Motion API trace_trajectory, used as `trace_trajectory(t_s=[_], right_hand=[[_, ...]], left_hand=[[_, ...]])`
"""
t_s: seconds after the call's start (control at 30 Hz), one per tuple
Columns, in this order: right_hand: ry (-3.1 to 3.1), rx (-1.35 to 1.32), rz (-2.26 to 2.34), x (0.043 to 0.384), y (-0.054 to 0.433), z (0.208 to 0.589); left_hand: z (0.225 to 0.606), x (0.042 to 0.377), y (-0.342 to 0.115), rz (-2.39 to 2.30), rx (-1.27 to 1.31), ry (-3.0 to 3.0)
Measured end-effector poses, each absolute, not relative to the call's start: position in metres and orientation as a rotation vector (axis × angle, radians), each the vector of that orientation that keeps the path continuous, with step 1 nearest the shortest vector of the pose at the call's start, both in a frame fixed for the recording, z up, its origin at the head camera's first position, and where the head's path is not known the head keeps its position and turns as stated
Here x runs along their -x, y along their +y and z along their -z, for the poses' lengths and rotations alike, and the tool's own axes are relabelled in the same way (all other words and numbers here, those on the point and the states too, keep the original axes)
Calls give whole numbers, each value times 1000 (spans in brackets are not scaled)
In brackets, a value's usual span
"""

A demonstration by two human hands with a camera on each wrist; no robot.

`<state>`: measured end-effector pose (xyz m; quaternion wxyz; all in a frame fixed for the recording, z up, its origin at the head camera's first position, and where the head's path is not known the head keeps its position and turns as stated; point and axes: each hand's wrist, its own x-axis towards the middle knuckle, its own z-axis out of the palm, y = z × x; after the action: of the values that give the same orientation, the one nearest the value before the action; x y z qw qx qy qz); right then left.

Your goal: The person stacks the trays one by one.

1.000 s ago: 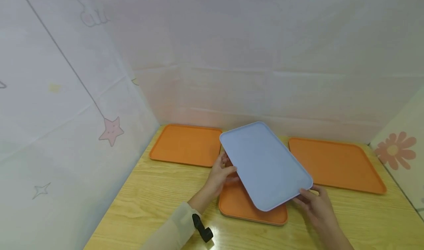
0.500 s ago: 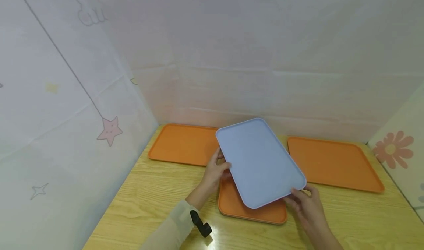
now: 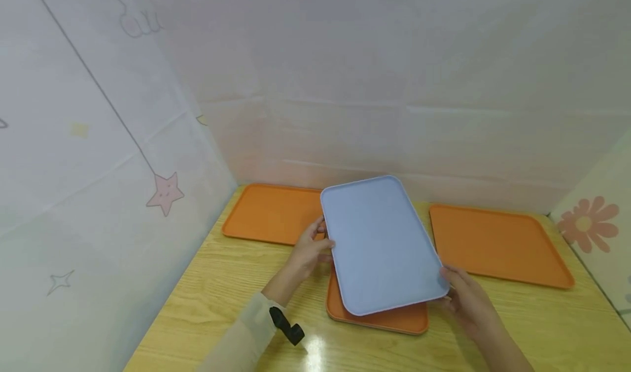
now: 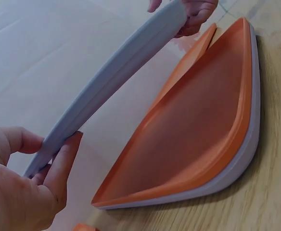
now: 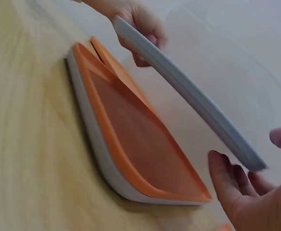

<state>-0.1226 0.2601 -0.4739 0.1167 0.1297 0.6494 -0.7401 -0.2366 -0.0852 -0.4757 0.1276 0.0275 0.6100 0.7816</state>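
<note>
A light blue rectangular tray (image 3: 384,246) is held tilted above an orange tray (image 3: 345,303). My left hand (image 3: 308,251) pinches its left edge, thumb on the upper face and fingertips on the underside, as the left wrist view shows. My right hand (image 3: 465,301) is around the near right corner; in the right wrist view the fingers (image 5: 227,175) curl below the tray's edge and the thumb stands off its upper face. Under the orange tray lies a pale tray (image 4: 246,168), its rim showing below the orange one. Most of that stack is hidden from the head view.
One orange tray (image 3: 271,213) lies at the back left of the wooden table (image 3: 217,306), partly covered by the blue tray. Another orange tray (image 3: 498,246) lies at the back right. A pale patterned wall covering (image 3: 345,87) closes off the back and sides.
The blue tray has shifted left and turned so its long sides run closer to straight away from me. Both hands moved with it; the right hand slid from the near edge round to the corner.
</note>
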Motion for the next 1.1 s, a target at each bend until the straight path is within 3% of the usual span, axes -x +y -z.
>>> trace_trajectory(t_s=[0.23, 0.37, 1.1], right_hand=[[1977, -7, 1918, 145, 286, 464], [1960, 63, 1874, 159, 290, 461], [1909, -49, 1934, 180, 275, 469]], left_hand=[[473, 237, -99, -2162, -143, 1753], [475, 238, -103, -2109, -184, 1750], [483, 245, -107, -1996, -204, 1747]])
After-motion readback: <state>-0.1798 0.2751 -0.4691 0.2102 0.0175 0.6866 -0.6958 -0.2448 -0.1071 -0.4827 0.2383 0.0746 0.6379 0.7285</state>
